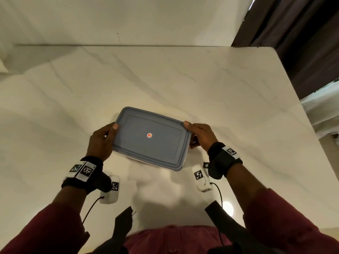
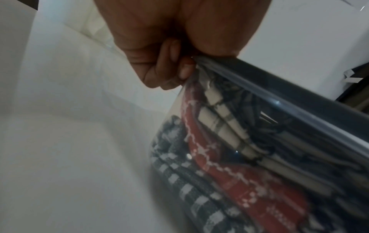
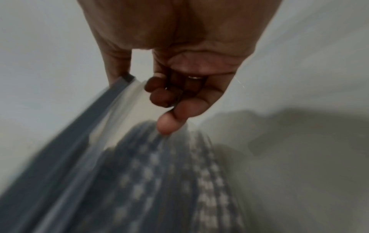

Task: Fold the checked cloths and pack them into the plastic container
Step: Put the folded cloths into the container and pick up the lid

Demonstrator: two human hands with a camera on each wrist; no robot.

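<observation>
1. Your left hand (image 1: 100, 142) and right hand (image 1: 200, 135) each grip a short end of the box (image 1: 146, 162), thumbs on the lid (image 1: 150, 138), fingers curled under the rim.
2. The cloths (image 2: 229, 165) lie packed inside, under the lid.
3. The box appears tilted above the table (image 1: 183, 79); level it before you set it down.
4. Press the lid's corners to check the seal.

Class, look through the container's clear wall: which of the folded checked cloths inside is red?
The middle cloth, red with white stitching; the neighbours are a dark check and a cream check.
</observation>
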